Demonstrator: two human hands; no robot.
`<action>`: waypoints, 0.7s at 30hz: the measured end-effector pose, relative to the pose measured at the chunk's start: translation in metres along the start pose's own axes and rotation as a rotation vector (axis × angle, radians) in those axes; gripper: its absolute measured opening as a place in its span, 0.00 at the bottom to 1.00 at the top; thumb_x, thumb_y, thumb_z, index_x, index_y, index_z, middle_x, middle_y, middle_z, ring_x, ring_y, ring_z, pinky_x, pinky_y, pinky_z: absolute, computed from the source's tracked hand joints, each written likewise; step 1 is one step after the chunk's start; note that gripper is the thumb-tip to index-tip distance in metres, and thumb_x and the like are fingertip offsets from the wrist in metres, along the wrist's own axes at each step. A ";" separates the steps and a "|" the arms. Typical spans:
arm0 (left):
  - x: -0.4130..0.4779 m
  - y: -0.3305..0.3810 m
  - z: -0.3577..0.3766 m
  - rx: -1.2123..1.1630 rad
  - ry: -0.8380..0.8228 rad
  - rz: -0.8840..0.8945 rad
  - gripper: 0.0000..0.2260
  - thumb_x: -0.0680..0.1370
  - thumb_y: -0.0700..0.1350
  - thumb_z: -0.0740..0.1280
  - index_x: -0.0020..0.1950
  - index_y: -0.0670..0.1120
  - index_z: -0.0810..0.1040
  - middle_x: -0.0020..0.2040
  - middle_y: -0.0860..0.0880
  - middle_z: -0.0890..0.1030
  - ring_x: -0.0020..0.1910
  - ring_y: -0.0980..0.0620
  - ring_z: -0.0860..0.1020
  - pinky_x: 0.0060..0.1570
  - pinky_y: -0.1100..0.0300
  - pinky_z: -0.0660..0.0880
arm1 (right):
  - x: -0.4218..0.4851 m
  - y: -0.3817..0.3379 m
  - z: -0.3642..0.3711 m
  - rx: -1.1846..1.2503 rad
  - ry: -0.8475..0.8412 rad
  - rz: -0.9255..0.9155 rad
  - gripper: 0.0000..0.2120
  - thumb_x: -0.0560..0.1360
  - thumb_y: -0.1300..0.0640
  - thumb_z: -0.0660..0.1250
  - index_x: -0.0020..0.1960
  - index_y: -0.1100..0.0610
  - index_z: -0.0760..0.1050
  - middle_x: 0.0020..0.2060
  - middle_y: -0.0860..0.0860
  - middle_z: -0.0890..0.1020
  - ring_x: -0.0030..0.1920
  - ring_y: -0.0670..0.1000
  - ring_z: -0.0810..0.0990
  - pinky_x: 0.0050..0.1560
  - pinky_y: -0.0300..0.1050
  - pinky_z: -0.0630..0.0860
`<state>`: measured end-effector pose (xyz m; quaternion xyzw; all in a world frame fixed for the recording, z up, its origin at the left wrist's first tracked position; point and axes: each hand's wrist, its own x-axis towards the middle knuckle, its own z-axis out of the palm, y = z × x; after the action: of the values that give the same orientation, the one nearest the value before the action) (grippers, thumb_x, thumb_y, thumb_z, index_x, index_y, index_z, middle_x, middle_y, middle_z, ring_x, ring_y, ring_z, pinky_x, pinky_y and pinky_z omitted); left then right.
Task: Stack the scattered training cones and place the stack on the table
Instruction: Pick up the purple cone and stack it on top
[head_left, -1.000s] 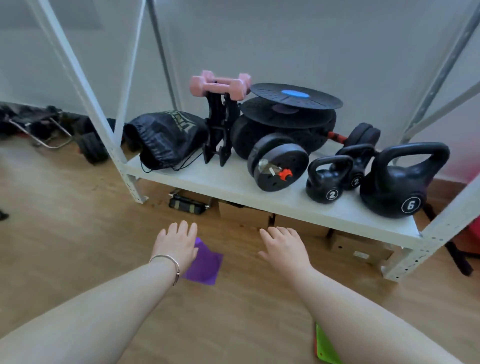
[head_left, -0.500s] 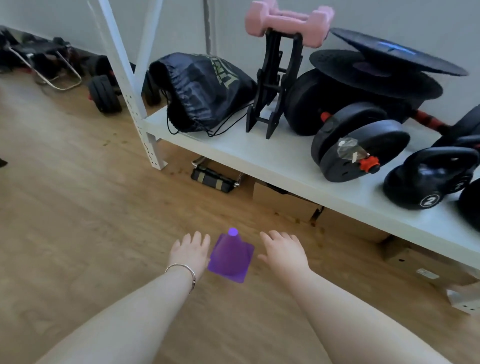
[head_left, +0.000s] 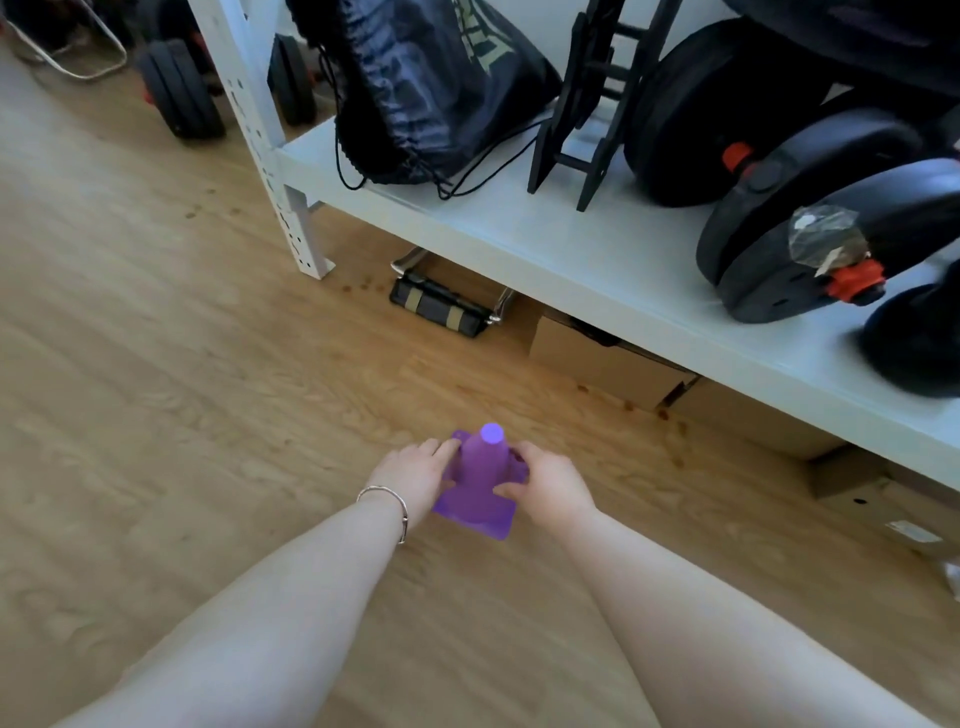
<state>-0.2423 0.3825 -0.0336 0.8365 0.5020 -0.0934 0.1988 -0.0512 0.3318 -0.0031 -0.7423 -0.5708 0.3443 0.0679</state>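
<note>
A wooden floor (head_left: 156, 395) fills most of the frame, and a white shelf (head_left: 597, 260) crosses the upper right carrying black weight plates (head_left: 779, 249) and a black drawstring bag (head_left: 415, 88). Cardboard boxes (head_left: 597, 353) sit beneath it. Low in the centre, a purple cone (head_left: 480, 486) stands upright on the floor. The left hand (head_left: 415, 475) presses against its left side and the right hand (head_left: 545, 486) against its right, fingers curled round the cone. A thin bracelet (head_left: 389, 501) circles the left wrist.
</note>
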 end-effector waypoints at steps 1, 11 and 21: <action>0.000 0.000 -0.001 -0.002 0.001 0.000 0.23 0.77 0.50 0.61 0.72 0.50 0.60 0.64 0.46 0.73 0.59 0.41 0.74 0.55 0.48 0.71 | 0.000 0.000 0.001 0.053 -0.003 0.009 0.27 0.69 0.52 0.74 0.66 0.50 0.72 0.57 0.49 0.82 0.57 0.52 0.80 0.57 0.46 0.76; -0.026 0.024 -0.015 -0.257 0.064 0.045 0.19 0.75 0.47 0.65 0.65 0.51 0.68 0.61 0.49 0.77 0.59 0.45 0.76 0.54 0.52 0.73 | -0.029 0.015 -0.022 0.297 -0.032 -0.041 0.26 0.68 0.57 0.76 0.65 0.48 0.74 0.53 0.43 0.79 0.57 0.44 0.79 0.58 0.40 0.74; -0.057 0.115 -0.050 -0.652 0.144 0.081 0.21 0.70 0.43 0.73 0.61 0.53 0.74 0.55 0.51 0.82 0.51 0.56 0.81 0.57 0.58 0.76 | -0.106 0.055 -0.097 0.365 0.087 -0.080 0.25 0.68 0.56 0.75 0.63 0.44 0.75 0.54 0.42 0.81 0.54 0.41 0.80 0.56 0.38 0.75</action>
<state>-0.1705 0.3101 0.0588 0.7525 0.4847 0.1392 0.4236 0.0382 0.2467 0.0889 -0.7085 -0.5244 0.4068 0.2398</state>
